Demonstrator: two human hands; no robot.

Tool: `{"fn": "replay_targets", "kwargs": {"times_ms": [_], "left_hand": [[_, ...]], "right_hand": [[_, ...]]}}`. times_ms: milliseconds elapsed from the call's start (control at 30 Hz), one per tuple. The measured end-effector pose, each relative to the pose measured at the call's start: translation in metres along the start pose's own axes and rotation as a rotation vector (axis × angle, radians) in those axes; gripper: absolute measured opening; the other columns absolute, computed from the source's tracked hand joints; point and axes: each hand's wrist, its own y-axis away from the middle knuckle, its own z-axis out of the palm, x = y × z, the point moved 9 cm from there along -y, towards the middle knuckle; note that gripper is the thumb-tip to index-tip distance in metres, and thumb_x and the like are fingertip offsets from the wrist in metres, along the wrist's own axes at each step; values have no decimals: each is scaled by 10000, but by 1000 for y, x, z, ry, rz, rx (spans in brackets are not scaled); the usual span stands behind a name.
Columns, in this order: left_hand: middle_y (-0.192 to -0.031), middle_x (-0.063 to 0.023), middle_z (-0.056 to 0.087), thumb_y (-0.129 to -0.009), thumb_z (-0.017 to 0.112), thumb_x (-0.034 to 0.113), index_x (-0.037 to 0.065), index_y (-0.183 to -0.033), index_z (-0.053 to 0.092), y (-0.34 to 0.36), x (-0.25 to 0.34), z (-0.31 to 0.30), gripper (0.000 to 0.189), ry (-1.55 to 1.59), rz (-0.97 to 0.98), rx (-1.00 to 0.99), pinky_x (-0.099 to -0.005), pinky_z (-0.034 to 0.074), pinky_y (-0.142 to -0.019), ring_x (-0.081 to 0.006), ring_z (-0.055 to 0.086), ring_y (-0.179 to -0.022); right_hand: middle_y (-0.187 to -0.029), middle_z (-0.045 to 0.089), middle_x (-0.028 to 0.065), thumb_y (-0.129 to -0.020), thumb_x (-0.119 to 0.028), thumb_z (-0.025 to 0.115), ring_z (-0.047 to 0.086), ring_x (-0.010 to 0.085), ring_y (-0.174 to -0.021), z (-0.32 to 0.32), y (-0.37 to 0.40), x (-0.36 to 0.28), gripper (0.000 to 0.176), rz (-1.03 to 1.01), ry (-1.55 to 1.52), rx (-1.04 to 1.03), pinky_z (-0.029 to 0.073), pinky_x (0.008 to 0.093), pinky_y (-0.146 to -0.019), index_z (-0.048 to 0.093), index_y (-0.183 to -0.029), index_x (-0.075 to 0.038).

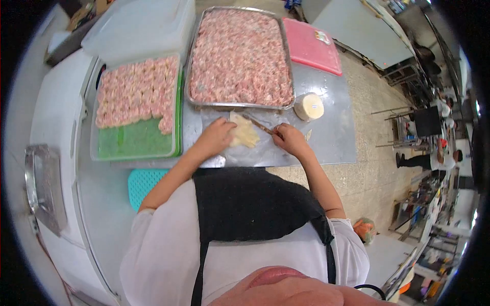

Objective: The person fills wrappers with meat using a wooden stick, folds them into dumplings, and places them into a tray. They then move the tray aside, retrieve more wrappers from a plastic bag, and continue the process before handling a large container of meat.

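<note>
Many small, round, pinkish meat-topped pieces (135,86) stand in close rows in a rectangular green plastic tray with a whitish rim (130,140), over the near left corner of the grey metal counter (332,135); a bare green strip shows along its near side. Behind it, by the far left corner, stands a large translucent white plastic box (140,28). Next, the bare left hand (217,135) lies near the middle of the counter's near edge, its fingers touching the left side of a flat, pale yellow dough sheet (244,133); whether they pinch it, I cannot tell. The dough rests on clear plastic film (268,153). Beyond it, a big rectangular metal pan heaped with pink ground meat (240,56) reaches toward the far edge. The bare right hand (288,138), apart from the left, grips a slim brown flat tool (262,125) angled toward the dough's far right corner. Farther right, a cream-coloured cylinder (309,107) stands near the right edge, and a pink plastic lid (312,46) lies at the far right corner.
</note>
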Motion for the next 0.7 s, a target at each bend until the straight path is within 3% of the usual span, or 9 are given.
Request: {"fn": "replay_targets", "kwargs": {"times_ms": [100,200,267,333,467,533,667,700], "left_hand": [[-1134,-224,497,-752,727,362,114,-1192,587,-10,47,2,524,-360,-2,-12,-480,496,-855,-425,555,-1004],[-1151,-220,495,-764,715,358,118,-1191,575,-20,58,7,510,-489,-61,-133,-493,508,-829,-424,565,-1006],[-1175,-225,491,-755,727,326,137,-1236,559,-26,44,10,543,-493,-68,-182,-478,514,-840,-429,574,-1009],[-1172,-235,492,-749,733,309,136,-1219,560,-32,27,15,529,-366,-40,-198,-482,514,-841,-433,595,-979],[-1168,-227,496,-763,717,288,132,-1197,561,-28,44,8,486,-384,6,-186,-484,518,-828,-431,605,-967],[-1220,-231,485,-787,682,257,139,-1222,554,-28,49,13,469,-490,-84,-219,-489,515,-833,-430,604,-977],[-1245,-227,491,-788,667,227,118,-1238,553,-30,36,19,477,-453,-137,-251,-485,512,-843,-426,602,-983],[-1228,-244,507,-790,650,195,106,-1209,571,-33,33,13,435,-385,-102,-208,-478,511,-857,-420,599,-1007]], "right_hand": [[-898,636,153,-864,-192,586,624,355,-852,-22,11,-9,172,-68,-51,139,503,445,-728,624,-945,-44],[-908,646,148,-889,-177,597,630,340,-827,-58,17,-16,163,52,-54,127,498,422,-724,616,-993,-54],[-927,659,137,-902,-180,596,636,342,-837,-88,16,-23,146,78,-29,177,502,425,-722,630,-996,-75],[-920,667,140,-896,-174,570,643,350,-847,-130,13,-32,137,66,134,385,511,433,-713,633,-958,-69],[-917,675,152,-873,-149,529,653,355,-861,-127,-36,-10,137,244,437,255,521,439,-706,633,-911,-67],[-873,668,178,-832,-125,511,664,359,-805,-105,-59,-9,160,107,376,316,532,461,-690,645,-840,-39],[-880,664,179,-838,-126,512,668,350,-831,-106,-52,-11,165,129,402,213,534,466,-691,649,-833,-35],[-875,657,171,-837,-126,517,663,346,-837,-120,-45,-17,162,105,431,265,534,458,-701,653,-856,-41]]}}
